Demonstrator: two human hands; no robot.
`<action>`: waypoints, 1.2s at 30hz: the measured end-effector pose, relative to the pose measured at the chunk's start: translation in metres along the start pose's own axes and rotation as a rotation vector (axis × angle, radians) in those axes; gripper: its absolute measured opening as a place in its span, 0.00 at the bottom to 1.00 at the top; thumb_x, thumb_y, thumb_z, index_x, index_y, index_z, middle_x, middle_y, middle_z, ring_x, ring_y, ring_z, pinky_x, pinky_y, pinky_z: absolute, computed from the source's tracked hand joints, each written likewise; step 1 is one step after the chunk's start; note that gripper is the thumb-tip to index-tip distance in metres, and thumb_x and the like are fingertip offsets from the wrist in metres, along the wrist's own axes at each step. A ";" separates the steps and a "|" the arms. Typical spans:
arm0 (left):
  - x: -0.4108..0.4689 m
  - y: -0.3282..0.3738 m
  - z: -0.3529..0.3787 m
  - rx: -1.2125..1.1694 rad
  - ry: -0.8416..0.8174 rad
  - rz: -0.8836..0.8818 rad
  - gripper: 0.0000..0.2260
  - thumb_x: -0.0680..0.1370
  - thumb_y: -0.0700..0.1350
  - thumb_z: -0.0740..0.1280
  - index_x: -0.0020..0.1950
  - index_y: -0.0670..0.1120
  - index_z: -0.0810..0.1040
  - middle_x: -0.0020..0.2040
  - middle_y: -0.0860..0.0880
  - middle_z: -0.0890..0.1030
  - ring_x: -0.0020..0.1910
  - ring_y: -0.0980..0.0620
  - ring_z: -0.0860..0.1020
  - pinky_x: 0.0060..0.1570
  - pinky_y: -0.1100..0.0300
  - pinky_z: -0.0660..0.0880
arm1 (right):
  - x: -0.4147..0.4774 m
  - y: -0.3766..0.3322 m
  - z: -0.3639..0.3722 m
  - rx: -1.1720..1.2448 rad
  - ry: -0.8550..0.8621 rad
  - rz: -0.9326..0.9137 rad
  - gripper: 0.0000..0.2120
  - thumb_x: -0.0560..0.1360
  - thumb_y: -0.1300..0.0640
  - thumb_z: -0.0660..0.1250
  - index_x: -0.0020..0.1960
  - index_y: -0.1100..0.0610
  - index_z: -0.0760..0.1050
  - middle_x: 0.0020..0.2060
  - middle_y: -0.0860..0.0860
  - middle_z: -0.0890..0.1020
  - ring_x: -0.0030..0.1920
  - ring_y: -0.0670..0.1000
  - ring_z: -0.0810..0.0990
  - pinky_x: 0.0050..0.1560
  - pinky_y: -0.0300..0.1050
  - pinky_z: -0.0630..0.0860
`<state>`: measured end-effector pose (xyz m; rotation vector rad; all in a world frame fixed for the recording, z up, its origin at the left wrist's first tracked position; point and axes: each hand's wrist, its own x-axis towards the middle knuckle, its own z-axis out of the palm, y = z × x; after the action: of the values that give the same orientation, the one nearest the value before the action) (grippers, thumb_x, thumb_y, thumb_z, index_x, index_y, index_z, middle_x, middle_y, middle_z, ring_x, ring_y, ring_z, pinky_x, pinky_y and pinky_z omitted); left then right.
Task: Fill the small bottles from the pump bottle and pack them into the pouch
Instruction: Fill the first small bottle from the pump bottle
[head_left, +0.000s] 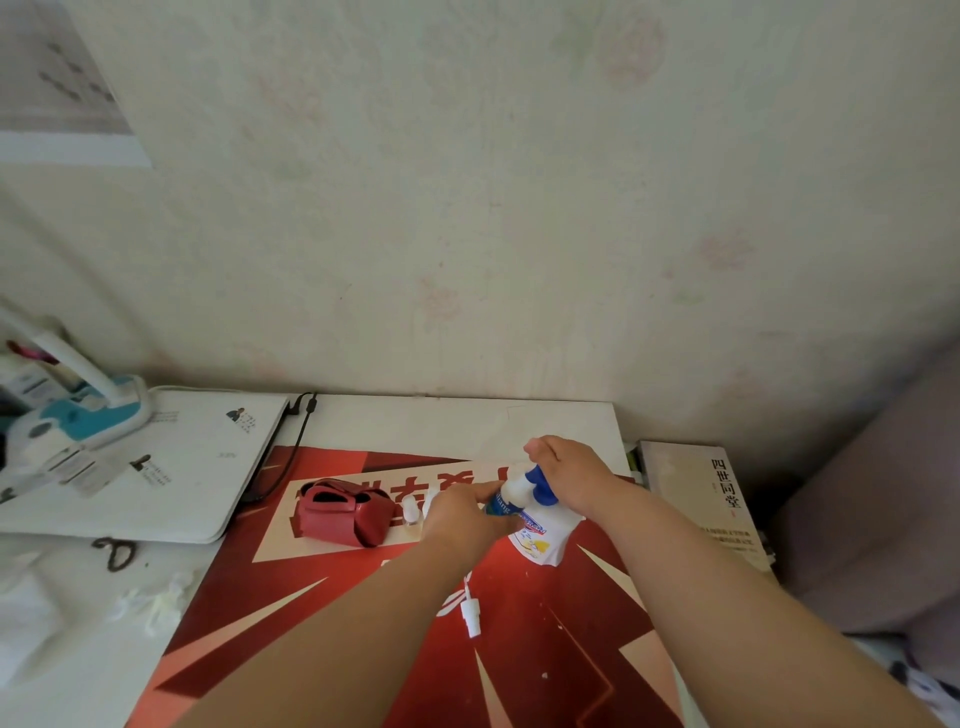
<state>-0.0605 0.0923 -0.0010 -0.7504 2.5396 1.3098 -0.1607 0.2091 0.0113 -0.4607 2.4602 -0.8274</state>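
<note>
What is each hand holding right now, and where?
Right hand grips the pump bottle by its blue pump head; left hand curls beside it, contents hidden.

Soft, even daylight, no hard shadows. Slightly soft focus overall, wide-angle bending at edges, corners dim and blurry.

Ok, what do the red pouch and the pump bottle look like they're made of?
The pouch looks like leather or faux leather: smooth, slightly glossy red, with soft folds. The pump bottle seems to be plastic: opaque white body with a printed label and a blue pump top.
</note>
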 end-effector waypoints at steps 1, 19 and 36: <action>0.000 0.000 0.000 0.008 0.005 0.012 0.23 0.71 0.50 0.72 0.65 0.54 0.74 0.58 0.52 0.80 0.46 0.57 0.75 0.45 0.64 0.71 | 0.001 -0.001 0.000 0.000 -0.003 0.003 0.20 0.83 0.52 0.47 0.64 0.59 0.73 0.60 0.57 0.77 0.59 0.55 0.74 0.57 0.44 0.69; -0.002 -0.002 -0.007 0.096 0.073 0.101 0.19 0.70 0.51 0.73 0.61 0.55 0.77 0.50 0.52 0.80 0.46 0.55 0.76 0.50 0.57 0.77 | 0.015 -0.009 0.003 0.074 -0.067 0.034 0.22 0.83 0.50 0.48 0.62 0.59 0.76 0.61 0.55 0.78 0.60 0.54 0.76 0.66 0.48 0.68; 0.003 -0.006 -0.001 0.081 0.057 0.093 0.21 0.70 0.51 0.72 0.63 0.56 0.76 0.53 0.53 0.81 0.44 0.57 0.75 0.43 0.65 0.71 | 0.008 -0.017 -0.001 -0.091 -0.057 0.014 0.19 0.82 0.52 0.50 0.59 0.59 0.77 0.56 0.57 0.80 0.59 0.57 0.77 0.59 0.49 0.72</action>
<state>-0.0598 0.0875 -0.0061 -0.6711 2.6843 1.2206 -0.1653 0.1929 0.0194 -0.4924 2.4530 -0.6892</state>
